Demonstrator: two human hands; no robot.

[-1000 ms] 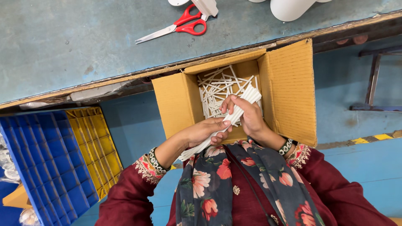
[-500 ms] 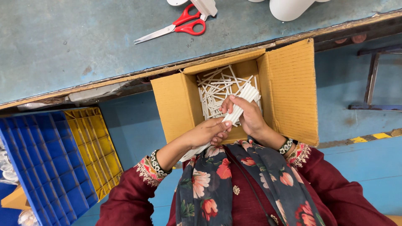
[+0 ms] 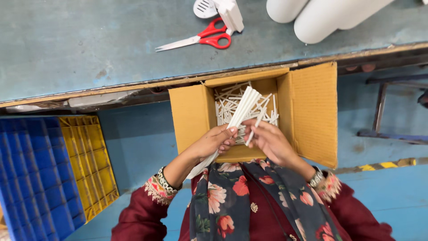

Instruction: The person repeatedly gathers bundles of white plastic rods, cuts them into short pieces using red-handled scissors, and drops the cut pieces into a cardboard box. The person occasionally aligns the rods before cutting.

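Your left hand (image 3: 214, 142) is closed around a bundle of thin white sticks (image 3: 238, 115), fingers wrapped over the middle of it. The bundle slants from low on your left, near your wrist, up toward the far right, and its upper end fans out over the open cardboard box (image 3: 191, 114). Your right hand (image 3: 267, 139) sits just beside the left, pinching a single white stick (image 3: 255, 129) between thumb and fingertips; that stick stands nearly upright, close against the bundle.

Both hands hover over the near edge of the box, which rests in front of your lap with its flaps open, the right flap (image 3: 312, 111) spread wide. Inside lies a loose heap of more white sticks (image 3: 225, 101), crossed at all angles.

Beyond the box runs the edge of a grey-blue worktable (image 3: 89, 44). On it lie red-handled scissors (image 3: 200, 40), blades pointing left, with a small white plastic part (image 3: 229, 13) just past the handles and two white cylinders (image 3: 321, 15) farther right. To your left, on the floor, sit a blue crate (image 3: 31, 174) and a yellow crate (image 3: 91, 160) side by side.
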